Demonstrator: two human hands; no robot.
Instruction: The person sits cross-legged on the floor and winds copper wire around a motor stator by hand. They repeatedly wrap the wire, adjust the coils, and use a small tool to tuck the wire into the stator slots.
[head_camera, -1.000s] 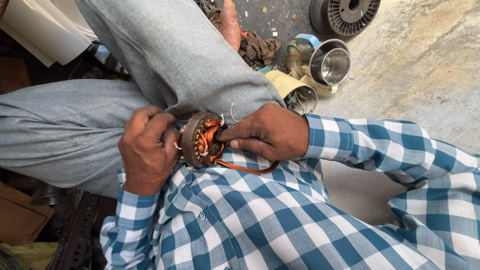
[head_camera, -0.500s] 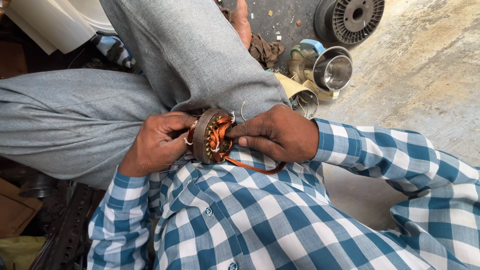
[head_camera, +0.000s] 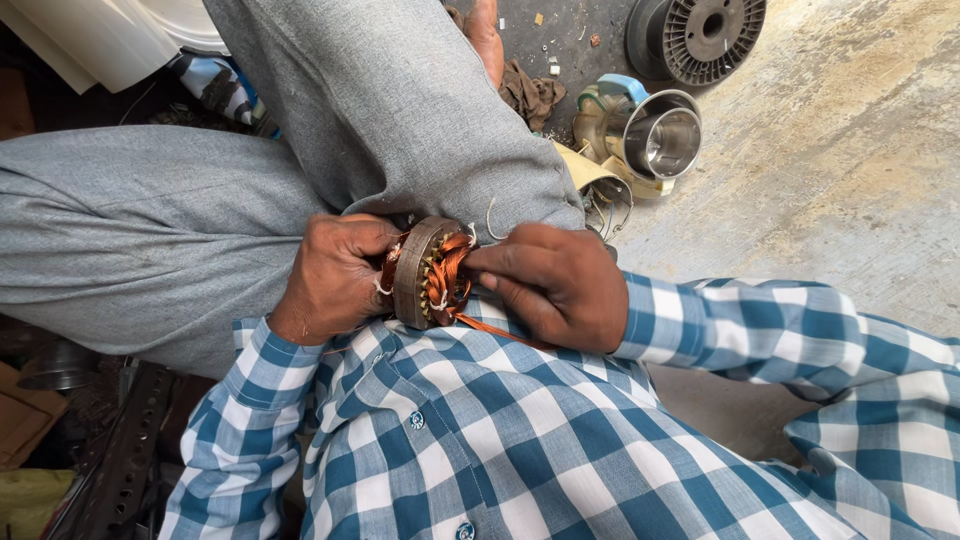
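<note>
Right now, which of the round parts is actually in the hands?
The copper-wound stator, gripped by the left hand and right hand; the steel cup and black spool lie untouched on the floor.

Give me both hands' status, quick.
Left hand: closed around the round motor stator, holding it in the lap.
Right hand: fingers pinched on the stator's copper winding.

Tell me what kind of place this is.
Probably a small motor-rewinding or fan-repair workshop, worked from the floor. The left hand and right hand hold a stator with copper windings; an empty wire spool and metal cup lie on the bare concrete floor.
</note>
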